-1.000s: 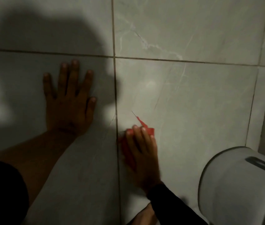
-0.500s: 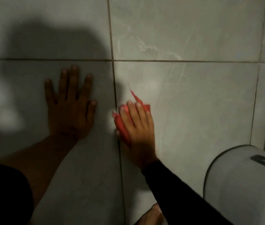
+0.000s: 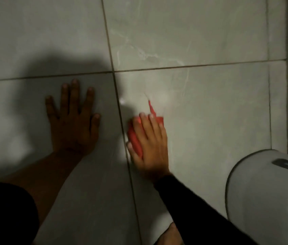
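on the grey tile [image 3: 210, 121] just right of the grout line [image 3: 122, 119], the right hand [image 3: 148, 138] presses a red cloth [image 3: 134, 138] under flat fingers, left hand [image 3: 73, 119] splayed flat beside; only this damp-looking patch seems wiped, the rest remains.

Two hands flat, palms down, fingers pointing to 12 o'clock.
The left hand [image 3: 72, 121] lies spread with straight, splayed fingers, its bare forearm running back toward 7 o'clock. The right hand [image 3: 148, 138], at 3 o'clock of the left, presses down with fingers straight and close together — thumb out at 9 o'clock, black-sleeved arm trailing to 5 o'clock.
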`<state>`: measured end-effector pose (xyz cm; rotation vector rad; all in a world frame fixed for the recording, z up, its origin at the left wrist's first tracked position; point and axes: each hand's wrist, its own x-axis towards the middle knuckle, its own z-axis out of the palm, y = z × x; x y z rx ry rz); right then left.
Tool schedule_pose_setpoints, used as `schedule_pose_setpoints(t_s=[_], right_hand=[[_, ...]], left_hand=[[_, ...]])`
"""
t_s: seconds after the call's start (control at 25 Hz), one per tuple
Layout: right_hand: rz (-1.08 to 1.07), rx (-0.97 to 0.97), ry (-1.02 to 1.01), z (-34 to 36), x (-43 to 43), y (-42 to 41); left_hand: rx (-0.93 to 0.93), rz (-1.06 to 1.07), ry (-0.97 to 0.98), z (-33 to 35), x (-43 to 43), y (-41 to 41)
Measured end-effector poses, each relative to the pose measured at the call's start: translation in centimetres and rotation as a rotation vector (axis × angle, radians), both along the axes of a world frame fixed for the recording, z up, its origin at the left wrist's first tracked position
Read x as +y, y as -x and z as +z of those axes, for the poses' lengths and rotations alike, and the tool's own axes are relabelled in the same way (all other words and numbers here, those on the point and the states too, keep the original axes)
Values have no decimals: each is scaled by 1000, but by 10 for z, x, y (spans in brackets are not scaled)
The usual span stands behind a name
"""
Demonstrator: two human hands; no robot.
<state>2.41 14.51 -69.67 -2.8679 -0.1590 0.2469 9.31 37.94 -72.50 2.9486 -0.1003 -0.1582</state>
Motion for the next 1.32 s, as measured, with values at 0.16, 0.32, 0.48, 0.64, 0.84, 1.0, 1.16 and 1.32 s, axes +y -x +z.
schedule_pose_setpoints(t_s=[0.16, 0.32, 0.48, 0.64, 0.84, 1.0, 1.16, 1.32], right_hand=[[-304, 182, -142, 27, -54, 60], [-841, 185, -810, 88, -78, 38], [-1279, 245, -1324, 184, -72, 58], [-1658, 214, -1548, 292, -101, 98], [-1803, -107, -1546, 385, -191, 156], [-2011, -245, -1567, 405, -274, 207], [-2092, -277, -1427, 387, -341, 233], [-2100, -46, -1297, 346, -379, 240]], left_hand=[[97, -2, -74, 18, -8, 0], [478, 14, -110, 77, -31, -14], [1003, 133, 373, 179, -127, 11], [1353, 372, 837, 308, -233, 67], [1335, -16, 843, 405, -335, 102], [1253, -329, 657, 438, -432, 126], [1054, -613, 339, 427, -516, 142], [850, -754, 104, 388, -562, 155]])
